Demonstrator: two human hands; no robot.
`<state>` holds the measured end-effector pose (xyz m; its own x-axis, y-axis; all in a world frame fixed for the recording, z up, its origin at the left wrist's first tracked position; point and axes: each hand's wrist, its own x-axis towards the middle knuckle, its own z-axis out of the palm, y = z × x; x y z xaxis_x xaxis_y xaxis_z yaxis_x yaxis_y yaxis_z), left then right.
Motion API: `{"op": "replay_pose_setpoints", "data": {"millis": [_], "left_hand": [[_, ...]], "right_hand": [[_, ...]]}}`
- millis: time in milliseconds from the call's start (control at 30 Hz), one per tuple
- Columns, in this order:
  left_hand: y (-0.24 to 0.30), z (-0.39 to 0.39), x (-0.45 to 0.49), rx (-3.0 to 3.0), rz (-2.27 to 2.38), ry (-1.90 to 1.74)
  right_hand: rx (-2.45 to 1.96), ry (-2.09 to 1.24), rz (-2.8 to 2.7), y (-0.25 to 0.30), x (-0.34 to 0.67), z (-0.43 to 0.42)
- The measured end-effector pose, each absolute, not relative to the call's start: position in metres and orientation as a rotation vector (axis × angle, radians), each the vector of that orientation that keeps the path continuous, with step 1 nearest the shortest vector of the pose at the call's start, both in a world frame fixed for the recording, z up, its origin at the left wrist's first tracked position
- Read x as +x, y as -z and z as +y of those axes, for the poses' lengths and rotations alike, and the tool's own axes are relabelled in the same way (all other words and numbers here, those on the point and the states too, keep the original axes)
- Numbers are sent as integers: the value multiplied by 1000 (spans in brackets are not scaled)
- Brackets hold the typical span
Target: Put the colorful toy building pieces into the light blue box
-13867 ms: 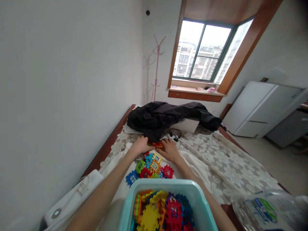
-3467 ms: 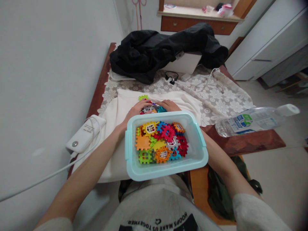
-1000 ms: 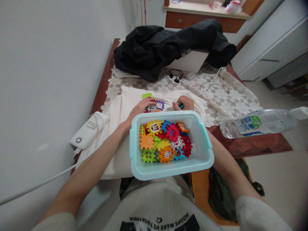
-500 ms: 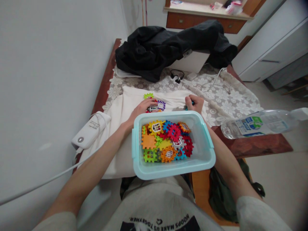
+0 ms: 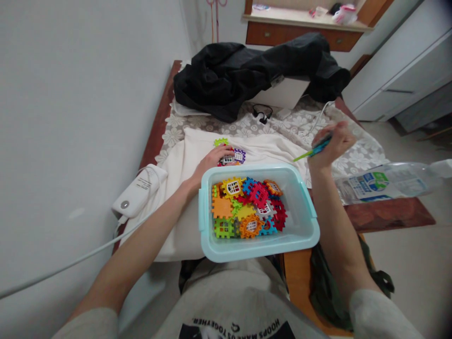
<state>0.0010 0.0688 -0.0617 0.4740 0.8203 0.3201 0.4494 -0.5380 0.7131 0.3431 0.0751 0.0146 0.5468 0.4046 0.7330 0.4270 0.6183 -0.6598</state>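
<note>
Over a small group of interlocking building tiles (image 5: 239, 156) on the white cloth, my left hand (image 5: 214, 159) has its fingers curled and holds them; purple, grey, red and lime-green edges show, and the fingers partly cover the rest. My right hand (image 5: 334, 141) is raised at the right, closed around blue and green building tiles (image 5: 318, 147) seen nearly edge-on. Close in front of me, between my forearms, a light-blue plastic bin (image 5: 300, 242) holds many loose tiles in yellow, orange, red, green, blue and grey, heaped toward its left side.
A white power strip or adapter (image 5: 140, 193) with a cable lies at left by the wall. Clear plastic bottle (image 5: 384, 182) lies at right. Black clothing (image 5: 226, 77) covers part of a silver laptop (image 5: 287, 92) at the back, near black earphones (image 5: 262, 113).
My right hand has moved up and to the right from behind the bin, carrying the blue and green tiles. My left hand stays on its tiles.
</note>
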Motion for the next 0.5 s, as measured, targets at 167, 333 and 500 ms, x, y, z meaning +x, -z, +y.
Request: {"op": "replay_pose_setpoints", "data": {"millis": [167,333,500], "left_hand": [[60,67,1,2183,1033,-898],[61,68,1,2181,989,-943],[61,66,0,2168,1013,-949]], "right_hand": [[-711,-236,-1430,-82,314,22],[-570,-518,-2269,-111,276,-10],[-469,-815,-2287,-101,286,10]]}}
